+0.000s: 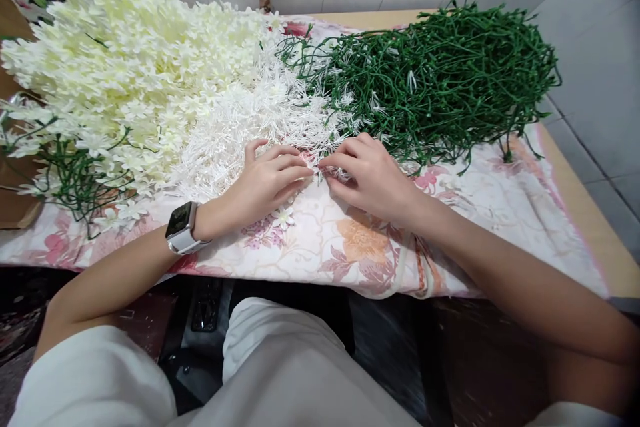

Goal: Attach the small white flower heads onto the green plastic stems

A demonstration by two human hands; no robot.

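Right hand (pixel 370 177) over floral cloth (pixel 363 243)

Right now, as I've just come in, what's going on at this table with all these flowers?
A person has their left hand and right hand close together, fingertips nearly meeting at something too small to make out. Just behind the hands lies a heap of thin white sprigs. Cream artificial blossoms are piled at the left and tangled green artificial stems at the right, all on a floral-print cloth. A smartwatch is on the left wrist.
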